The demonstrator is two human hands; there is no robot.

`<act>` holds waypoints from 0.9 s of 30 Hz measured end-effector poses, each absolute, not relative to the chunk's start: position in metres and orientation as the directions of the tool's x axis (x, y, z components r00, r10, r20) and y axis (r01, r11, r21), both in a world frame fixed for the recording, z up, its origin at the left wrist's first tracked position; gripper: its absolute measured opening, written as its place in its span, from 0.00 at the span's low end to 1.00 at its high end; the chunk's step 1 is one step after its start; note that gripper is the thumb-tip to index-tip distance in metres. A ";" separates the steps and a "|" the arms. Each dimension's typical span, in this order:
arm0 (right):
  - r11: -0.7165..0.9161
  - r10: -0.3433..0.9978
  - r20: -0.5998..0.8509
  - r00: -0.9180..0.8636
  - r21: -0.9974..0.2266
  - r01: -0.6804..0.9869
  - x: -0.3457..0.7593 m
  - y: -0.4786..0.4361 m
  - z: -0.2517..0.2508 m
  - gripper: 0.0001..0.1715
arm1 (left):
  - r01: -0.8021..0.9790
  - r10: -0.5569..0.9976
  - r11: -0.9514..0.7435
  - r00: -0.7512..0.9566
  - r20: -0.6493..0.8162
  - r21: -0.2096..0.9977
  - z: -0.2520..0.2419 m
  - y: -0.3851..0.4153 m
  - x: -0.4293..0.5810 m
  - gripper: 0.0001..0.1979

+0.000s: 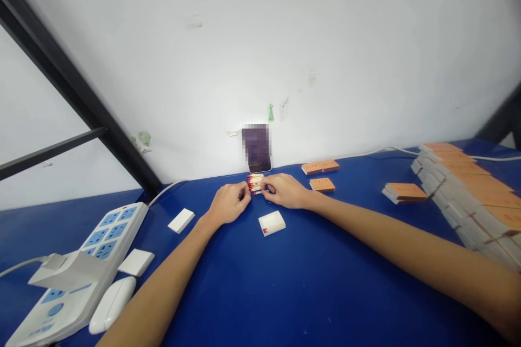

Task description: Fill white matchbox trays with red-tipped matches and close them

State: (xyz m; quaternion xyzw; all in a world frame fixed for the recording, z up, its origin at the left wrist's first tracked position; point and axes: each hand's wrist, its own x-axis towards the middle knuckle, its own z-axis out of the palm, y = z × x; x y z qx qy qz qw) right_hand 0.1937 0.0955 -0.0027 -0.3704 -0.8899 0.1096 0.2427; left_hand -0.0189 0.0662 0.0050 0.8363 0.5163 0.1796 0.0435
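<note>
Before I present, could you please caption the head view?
Left hand and right hand at red-tipped matches on a blue table.

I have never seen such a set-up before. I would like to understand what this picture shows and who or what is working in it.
There is no machine here: a person works with two bare hands. The single picture comes from a camera worn on the head, looking forward and down, so both forearms reach away from you.

On the blue table, the left hand is beside the red heads of a small group of matches; the right hand is at their other end. Whether either hand grips a match is too small to tell.

Nearer to you is a white tray with some matches inside. Orange-topped boxes lie to the right, with a large stack beyond. A power strip is at left.
</note>
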 end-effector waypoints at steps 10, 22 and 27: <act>0.703 0.710 0.344 -0.615 -0.403 0.586 0.195 0.095 -0.003 0.02 | 0.824 0.863 -0.492 0.419 0.281 0.281 0.005 0.066 -0.020 0.08; 0.711 0.702 0.346 -0.622 -0.377 0.593 0.194 0.094 -0.003 0.05 | 0.825 0.864 -0.486 0.404 0.300 0.288 0.006 0.062 -0.019 0.08; 0.714 0.699 0.339 -0.630 -0.386 0.585 0.195 0.096 -0.005 0.06 | 0.855 0.877 -0.452 0.374 0.303 0.253 0.005 0.063 -0.019 0.09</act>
